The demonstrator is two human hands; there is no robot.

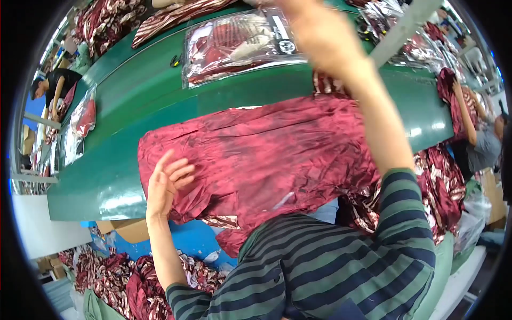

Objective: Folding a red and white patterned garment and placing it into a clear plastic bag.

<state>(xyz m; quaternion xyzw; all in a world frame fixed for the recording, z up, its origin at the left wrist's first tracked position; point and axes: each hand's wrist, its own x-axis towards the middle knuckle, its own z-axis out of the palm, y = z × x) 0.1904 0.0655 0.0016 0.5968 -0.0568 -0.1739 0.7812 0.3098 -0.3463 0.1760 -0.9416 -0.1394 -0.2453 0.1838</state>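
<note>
A dark red, wrinkled satin garment (256,154) lies spread across the green table in front of me, its near edge hanging toward my lap. Over its left end is my left hand (166,186), fingers spread and holding nothing. My right arm stretches far across the table; my right hand (320,37) is smeared by motion at the top edge, its fingers hidden. Close to it lies a clear plastic bag (240,42) with red and cream folded fabric inside. Striped red and white cloth (325,84) shows beneath my right forearm.
A small black and yellow tool (175,61) lies left of the bag. Striped garments (109,24) pile up at the far left, and more heaps (144,282) lie below the table. Co-workers handle cloth at the left (58,88) and right (477,138). A grey post (408,32) stands at upper right.
</note>
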